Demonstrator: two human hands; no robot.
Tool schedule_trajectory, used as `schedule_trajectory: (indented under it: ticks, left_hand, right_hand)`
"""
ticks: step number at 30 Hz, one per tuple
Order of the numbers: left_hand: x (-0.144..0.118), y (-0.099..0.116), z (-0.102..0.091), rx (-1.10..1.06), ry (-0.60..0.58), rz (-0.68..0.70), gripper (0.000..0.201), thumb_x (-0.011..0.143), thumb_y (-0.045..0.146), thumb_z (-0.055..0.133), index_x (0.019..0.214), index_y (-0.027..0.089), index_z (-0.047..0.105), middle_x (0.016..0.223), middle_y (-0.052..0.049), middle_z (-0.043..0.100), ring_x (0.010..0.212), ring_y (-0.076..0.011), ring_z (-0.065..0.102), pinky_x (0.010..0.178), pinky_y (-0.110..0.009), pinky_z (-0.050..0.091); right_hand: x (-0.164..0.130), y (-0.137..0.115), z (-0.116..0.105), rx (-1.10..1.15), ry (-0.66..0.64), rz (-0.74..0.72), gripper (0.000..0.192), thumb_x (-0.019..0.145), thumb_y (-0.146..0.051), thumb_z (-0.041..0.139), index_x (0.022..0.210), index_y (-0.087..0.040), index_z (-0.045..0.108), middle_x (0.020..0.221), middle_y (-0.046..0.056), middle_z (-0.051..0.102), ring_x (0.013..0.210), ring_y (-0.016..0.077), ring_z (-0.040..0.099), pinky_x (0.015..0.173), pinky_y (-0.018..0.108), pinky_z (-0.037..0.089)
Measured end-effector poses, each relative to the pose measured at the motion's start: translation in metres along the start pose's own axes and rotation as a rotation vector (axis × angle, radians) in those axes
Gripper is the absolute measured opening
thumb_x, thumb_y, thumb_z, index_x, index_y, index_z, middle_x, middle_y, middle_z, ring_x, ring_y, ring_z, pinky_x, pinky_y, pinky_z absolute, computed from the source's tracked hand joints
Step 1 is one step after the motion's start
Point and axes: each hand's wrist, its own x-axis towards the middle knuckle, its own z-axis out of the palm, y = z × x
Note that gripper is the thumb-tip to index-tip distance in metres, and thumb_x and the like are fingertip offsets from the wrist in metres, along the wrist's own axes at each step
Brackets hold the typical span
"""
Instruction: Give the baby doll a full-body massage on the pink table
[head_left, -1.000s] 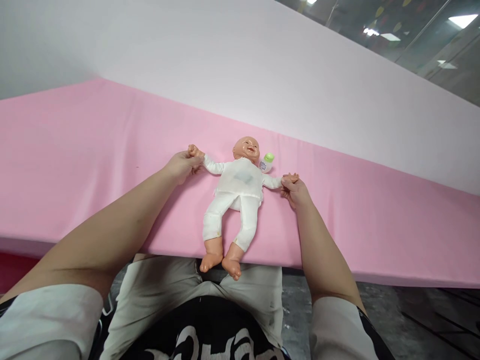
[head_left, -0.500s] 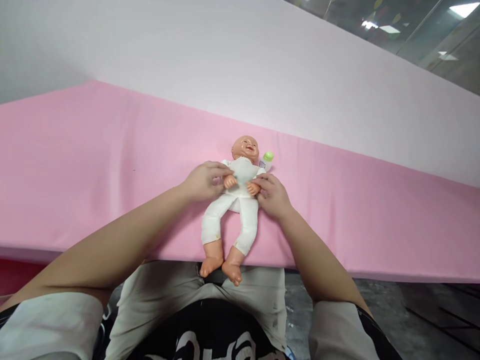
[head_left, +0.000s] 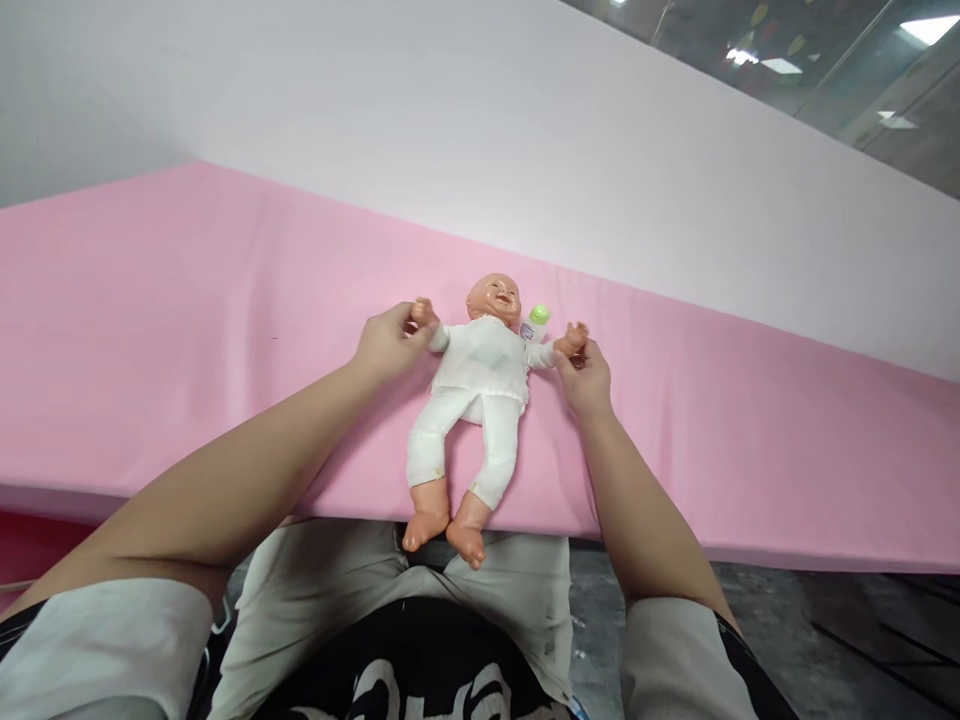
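Holding both of the doll's wrists at once, that's the picture I have down the head camera! The doll lies on its back on the pink cover, head away from me, feet poking out past the near edge. With the feet pointing at me, one little arm falls to each side, so neither of my reaches has to cross the body.

Left hand: thumb and fingers closed together around the wrist on that side, the doll's fist showing above them. Right hand: pinched onto the other wrist from below, the doll's open palm standing clear over my fingertips. Both little arms are spread out and lifted from the chest. The cover seems to bear the trunk's weight, so I judge that a light pinch is plenty here.

Over by the doll's shoulder sits a green-capped bottle, partly hidden; whether it touches, I can't tell.
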Motion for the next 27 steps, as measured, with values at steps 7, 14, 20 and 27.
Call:
schedule_trajectory:
  ticks: [7,14,20,27]
  left_hand:
    - [0.027,-0.028,-0.015,-0.203,0.103,-0.496,0.021,0.081,0.038,0.077,0.077,0.02,0.066,0.063,-0.008,0.067,0.059,-0.0244,0.062,0.062,-0.035,0.05]
    - [0.023,-0.024,-0.01,-0.362,0.093,-0.334,0.024,0.081,0.04,0.077,0.083,0.02,0.063,0.076,-0.005,0.067,0.067,-0.0198,0.064,0.064,-0.031,0.053]
    - [-0.004,0.008,-0.002,-0.176,-0.123,0.052,0.033,0.08,0.047,0.078,0.102,0.022,0.076,0.104,-0.006,0.076,0.095,-0.0237,0.069,0.085,-0.031,0.055]
    - [-0.017,0.018,0.007,0.24,-0.369,0.456,0.046,0.083,0.04,0.071,0.127,0.03,0.08,0.129,-0.007,0.074,0.112,-0.0312,0.069,0.105,-0.045,0.051]
  right_hand:
    - [0.025,0.041,-0.023,0.0,0.069,0.456,0.065,0.079,-0.035,0.084,0.133,-0.021,0.052,0.095,0.006,0.074,0.065,0.0185,0.073,0.048,0.027,0.06]
    - [0.019,0.033,-0.016,0.066,0.061,0.335,0.074,0.083,-0.037,0.081,0.144,-0.029,0.041,0.119,0.008,0.073,0.078,0.0173,0.076,0.062,0.03,0.067]
    - [-0.007,-0.012,0.001,-0.06,-0.043,-0.089,0.051,0.078,-0.029,0.084,0.125,-0.029,0.063,0.125,0.007,0.074,0.1,0.0223,0.073,0.086,0.036,0.063]
    - [-0.024,-0.028,0.025,-0.48,-0.453,-0.603,0.039,0.082,-0.008,0.061,0.115,-0.023,0.075,0.126,0.009,0.075,0.119,0.0305,0.066,0.112,0.052,0.052]
